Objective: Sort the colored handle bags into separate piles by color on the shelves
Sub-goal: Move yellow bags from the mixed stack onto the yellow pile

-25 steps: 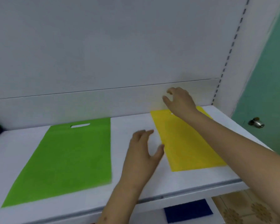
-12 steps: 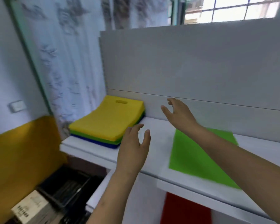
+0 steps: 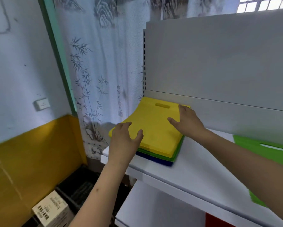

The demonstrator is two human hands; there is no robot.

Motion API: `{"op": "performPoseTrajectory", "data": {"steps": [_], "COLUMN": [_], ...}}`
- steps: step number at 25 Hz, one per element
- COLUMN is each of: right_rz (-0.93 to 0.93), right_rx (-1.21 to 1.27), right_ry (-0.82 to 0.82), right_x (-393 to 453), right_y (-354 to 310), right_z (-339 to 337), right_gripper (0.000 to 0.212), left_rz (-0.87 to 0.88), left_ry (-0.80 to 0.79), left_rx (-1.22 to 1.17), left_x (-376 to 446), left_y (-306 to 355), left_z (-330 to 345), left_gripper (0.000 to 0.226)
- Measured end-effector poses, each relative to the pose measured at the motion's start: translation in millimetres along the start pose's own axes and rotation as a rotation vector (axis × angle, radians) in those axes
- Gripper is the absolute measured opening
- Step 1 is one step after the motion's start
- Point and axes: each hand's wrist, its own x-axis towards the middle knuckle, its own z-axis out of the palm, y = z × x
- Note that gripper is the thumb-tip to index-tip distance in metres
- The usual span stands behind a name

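The left hand (image 3: 123, 143) has its fingers (image 3: 122, 126) spread and loose over the near left corner of the yellow bag (image 3: 155, 126), holding nothing. The right hand (image 3: 187, 122) lies open, fingers flat on that bag's far right part, beside its handle slot (image 3: 162, 105). Under the fingers sit green and blue bags in one stack (image 3: 173, 158) on the shelf (image 3: 186, 174). Right of both hands lies a green bag (image 3: 252, 143).

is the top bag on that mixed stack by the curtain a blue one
No, the top bag of the stack is yellow; green and blue layers show only at its lower edge, beneath it.
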Motion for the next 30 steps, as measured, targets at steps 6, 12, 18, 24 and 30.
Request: {"op": "performPoseTrajectory", "data": {"steps": [6, 12, 18, 24, 30], "right_rz": [0.029, 0.047, -0.048, -0.005, 0.152], "right_rx": [-0.309, -0.466, -0.474, 0.139, 0.022], "right_ry": [-0.052, 0.024, 0.087, 0.302, 0.525], "right_x": [53, 74, 63, 22, -64], "right_y": [15, 11, -3, -14, 22], "right_z": [46, 72, 62, 11, -57], "right_gripper": [0.1, 0.075, 0.036, 0.037, 0.042], "left_rz": [0.011, 0.014, 0.254, 0.265, 0.393], "left_ry": [-0.239, -0.386, -0.35, -0.275, -0.39], "left_rx": [0.162, 0.354, 0.447, -0.265, -0.535], "left_x": [82, 102, 102, 75, 32], "left_y": [-46, -76, -72, -53, 7], "left_z": [20, 37, 39, 13, 21], "left_gripper": [0.087, 0.087, 0.041, 0.046, 0.048]}}
